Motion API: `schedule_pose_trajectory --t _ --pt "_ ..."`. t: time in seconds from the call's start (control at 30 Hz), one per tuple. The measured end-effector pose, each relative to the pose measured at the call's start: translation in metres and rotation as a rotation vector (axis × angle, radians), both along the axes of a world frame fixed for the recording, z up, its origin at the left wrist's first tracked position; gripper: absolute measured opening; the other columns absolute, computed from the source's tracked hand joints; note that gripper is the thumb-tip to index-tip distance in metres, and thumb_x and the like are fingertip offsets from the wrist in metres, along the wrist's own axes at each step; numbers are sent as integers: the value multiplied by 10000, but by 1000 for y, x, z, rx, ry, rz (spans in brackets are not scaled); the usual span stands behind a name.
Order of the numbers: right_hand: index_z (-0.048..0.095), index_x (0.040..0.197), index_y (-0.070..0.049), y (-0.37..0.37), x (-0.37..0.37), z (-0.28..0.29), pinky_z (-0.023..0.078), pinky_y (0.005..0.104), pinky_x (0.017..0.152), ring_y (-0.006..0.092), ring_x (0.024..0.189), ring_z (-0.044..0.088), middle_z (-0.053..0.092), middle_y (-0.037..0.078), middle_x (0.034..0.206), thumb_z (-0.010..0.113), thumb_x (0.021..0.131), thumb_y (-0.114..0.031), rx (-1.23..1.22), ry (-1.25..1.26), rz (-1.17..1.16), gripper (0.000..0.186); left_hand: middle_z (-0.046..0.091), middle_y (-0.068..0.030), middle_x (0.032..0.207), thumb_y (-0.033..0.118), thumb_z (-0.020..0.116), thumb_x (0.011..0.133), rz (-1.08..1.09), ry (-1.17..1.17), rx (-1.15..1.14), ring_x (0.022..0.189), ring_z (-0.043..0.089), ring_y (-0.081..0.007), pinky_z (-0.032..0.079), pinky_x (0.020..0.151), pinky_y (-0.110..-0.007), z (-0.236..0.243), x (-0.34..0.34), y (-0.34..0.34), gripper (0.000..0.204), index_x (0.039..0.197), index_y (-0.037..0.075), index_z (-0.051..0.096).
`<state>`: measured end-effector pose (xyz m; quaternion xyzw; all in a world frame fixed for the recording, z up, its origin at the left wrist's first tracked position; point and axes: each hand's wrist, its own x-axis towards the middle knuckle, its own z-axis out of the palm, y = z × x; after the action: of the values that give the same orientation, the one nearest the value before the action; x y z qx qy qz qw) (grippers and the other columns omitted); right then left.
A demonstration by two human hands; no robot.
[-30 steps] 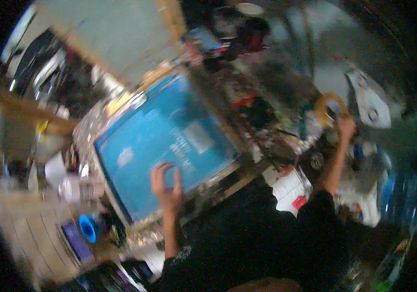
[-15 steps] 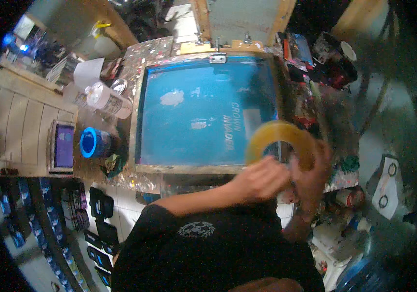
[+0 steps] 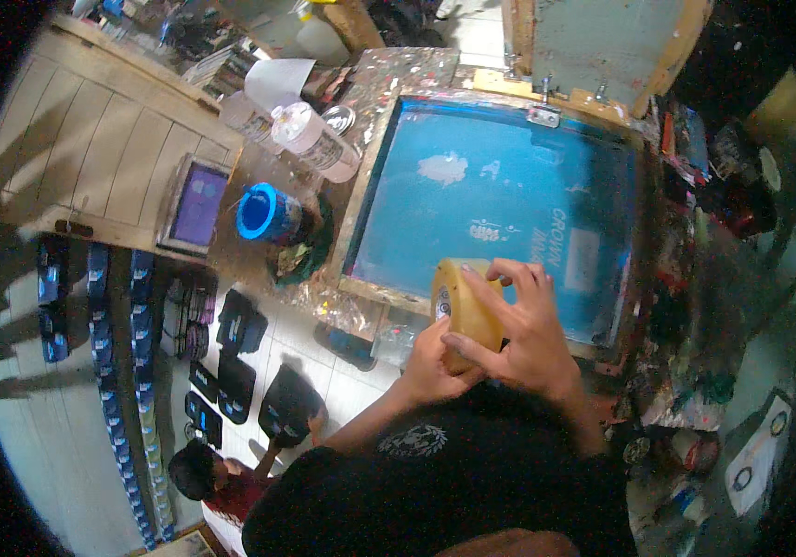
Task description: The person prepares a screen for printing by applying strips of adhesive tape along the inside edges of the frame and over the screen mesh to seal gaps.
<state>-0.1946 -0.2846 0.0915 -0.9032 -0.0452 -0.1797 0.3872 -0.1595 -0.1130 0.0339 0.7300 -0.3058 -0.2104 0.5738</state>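
Both hands are on a wide roll of yellow tape, tilted on edge above the near edge of a screen-printing frame. My left hand grips the roll from its lower left side. My right hand spans its right face, with the thumb low and the fingers on the upper rim. The frame's blue mesh has pale lettering, a whitish blotch and a light rectangular patch. It lies on a paint-spattered table, under a metal hinge clamp at the back.
Left of the frame are a blue tub, a plastic bottle and a crumpled dark rag. A small purple screen leans by a wooden panel. At lower left another person handles a black piece among several on the tiled floor.
The view has swung, so the table sits further right and another person appears at lower left. The tape roll has turned from face-on to edge-on, with my right hand now across it.
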Motion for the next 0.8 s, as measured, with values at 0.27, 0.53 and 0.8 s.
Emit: schedule_pose_trajectory --t 0.27,0.53,0.8 --pt "586 1227 -29 2 -12 -28 414 442 902 331 1064 481 550 133 1214 734 729 -471 -159 -19 -69 682 454 -190 1339 307 795 683 -286 39 143 1236 487 -274 403 1014 -381 22 12 10 954 1414 -17 274" --pt "535 1306 -64 4 -14 -12 373 456 1000 341 1159 464 528 134 1296 761 703 -454 -86 80 -32 752 147 -165 1535 850 399 718 -385 842 -340 1406 245 -298 256 1125 -408 19 21 0 1204 1505 34 -7" --pt "616 1206 -77 15 -18 -27 399 417 892 298 1082 510 572 96 1212 726 770 -361 -248 -65 -35 531 353 -213 1445 883 282 720 -125 1362 -477 1294 419 -344 304 1095 -440 33 27 -13 1188 1459 -42 189"
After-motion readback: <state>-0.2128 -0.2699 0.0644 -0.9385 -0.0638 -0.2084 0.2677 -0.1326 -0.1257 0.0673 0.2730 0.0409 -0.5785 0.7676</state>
